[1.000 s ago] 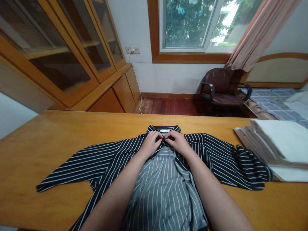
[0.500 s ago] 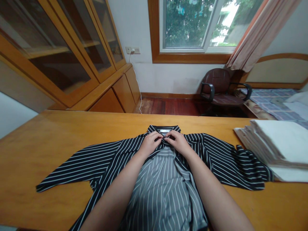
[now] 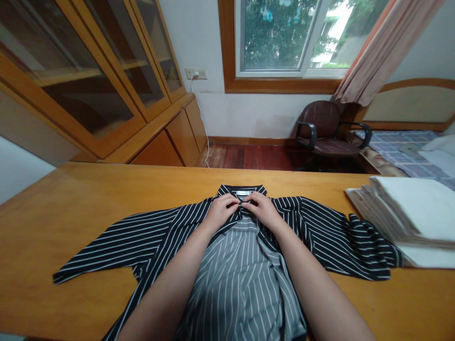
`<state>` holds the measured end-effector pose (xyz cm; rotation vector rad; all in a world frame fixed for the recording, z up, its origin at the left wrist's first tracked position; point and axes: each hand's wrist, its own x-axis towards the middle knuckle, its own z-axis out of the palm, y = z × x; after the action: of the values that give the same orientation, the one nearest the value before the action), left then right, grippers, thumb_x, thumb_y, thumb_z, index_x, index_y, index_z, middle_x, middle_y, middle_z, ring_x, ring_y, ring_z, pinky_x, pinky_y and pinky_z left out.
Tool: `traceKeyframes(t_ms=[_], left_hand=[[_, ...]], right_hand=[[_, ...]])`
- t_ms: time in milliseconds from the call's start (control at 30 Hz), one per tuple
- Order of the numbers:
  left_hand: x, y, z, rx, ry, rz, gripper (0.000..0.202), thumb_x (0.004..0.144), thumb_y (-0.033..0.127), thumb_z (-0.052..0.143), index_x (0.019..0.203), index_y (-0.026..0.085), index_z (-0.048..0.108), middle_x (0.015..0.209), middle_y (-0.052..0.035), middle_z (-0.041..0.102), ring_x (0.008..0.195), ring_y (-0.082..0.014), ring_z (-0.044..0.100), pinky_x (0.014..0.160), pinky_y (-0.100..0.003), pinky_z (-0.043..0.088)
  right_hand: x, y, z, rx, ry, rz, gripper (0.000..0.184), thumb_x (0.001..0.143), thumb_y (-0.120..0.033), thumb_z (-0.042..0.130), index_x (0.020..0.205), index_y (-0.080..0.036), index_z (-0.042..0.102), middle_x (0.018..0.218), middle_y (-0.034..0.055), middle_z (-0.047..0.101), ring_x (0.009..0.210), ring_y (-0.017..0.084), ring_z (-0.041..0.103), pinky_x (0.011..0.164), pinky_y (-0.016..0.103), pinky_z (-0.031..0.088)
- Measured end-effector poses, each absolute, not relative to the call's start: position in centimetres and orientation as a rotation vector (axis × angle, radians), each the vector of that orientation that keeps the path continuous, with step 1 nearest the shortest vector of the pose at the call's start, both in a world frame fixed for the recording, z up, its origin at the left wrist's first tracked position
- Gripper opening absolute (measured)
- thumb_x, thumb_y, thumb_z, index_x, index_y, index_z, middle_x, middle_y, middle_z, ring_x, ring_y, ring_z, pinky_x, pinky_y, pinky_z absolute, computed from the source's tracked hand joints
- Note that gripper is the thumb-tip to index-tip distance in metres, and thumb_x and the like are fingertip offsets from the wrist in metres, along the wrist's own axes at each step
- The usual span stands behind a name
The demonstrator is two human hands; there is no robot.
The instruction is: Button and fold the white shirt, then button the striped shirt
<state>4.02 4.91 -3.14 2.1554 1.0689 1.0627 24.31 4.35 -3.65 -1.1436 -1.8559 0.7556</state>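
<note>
A black shirt with white stripes lies face up, its front parted over the greyer inside of the back. Its collar points away from me, and a white label shows inside the neck. My left hand pinches the front edge just below the collar. Close beside it, my right hand pinches the opposite edge, the fingertips of both hands nearly meeting. Whether a button sits between the fingers is too small to make out. The left sleeve reaches out flat; the one on the right is rumpled at its cuff.
Under the shirt is a wooden table. A stack of folded white cloth or paper stands at the right, touching the sleeve's end. Beyond the table are a glass-doored cabinet, a brown armchair and a bed.
Both hands stay at the collar opening with only slight finger movement. The shirt lies as before.
</note>
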Motion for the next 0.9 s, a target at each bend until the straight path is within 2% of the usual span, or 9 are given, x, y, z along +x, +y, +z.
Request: traceKeyframes(t_ms=[467,700,900], left_hand=[[4.25,4.96,-3.65,1.762,1.132,0.936,0.011,0.082,0.020,0.065,0.087,0.017,0.074,0.079,-0.0022,0.075,0.066,-0.0153,0.071,0.065,-0.025,0.058],[4.23,5.07,-3.22,1.769,1.188,0.922,0.012,0.080,0.018,0.066,0.088,0.018,0.075,0.081,-0.0028,0.077,0.073,-0.0172,0.073,0.072,-0.027,0.059],[4.15,4.92,-3.21,1.747,1.125,0.951,0.015,0.080,0.027,0.068,0.090,0.017,0.074,0.088,-0.0046,0.077,0.081,-0.0189,0.073,0.077,-0.030,0.060]], right_hand=[[24.20,4.33,-3.54,-1.165,-1.852,0.750,0.008,0.090,-0.028,0.067,0.087,-0.021,0.069,0.088,0.0035,0.068,0.086,0.019,0.064,0.081,0.031,0.047],[24.00,4.11,-3.42,-1.178,-1.822,0.757,0.008,0.088,-0.029,0.068,0.090,-0.022,0.070,0.093,0.0037,0.072,0.090,0.020,0.066,0.084,0.032,0.049],[23.99,4.09,-3.39,-1.174,-1.805,0.751,0.011,0.089,-0.032,0.065,0.089,-0.022,0.070,0.091,0.0039,0.072,0.088,0.020,0.066,0.084,0.033,0.050]])
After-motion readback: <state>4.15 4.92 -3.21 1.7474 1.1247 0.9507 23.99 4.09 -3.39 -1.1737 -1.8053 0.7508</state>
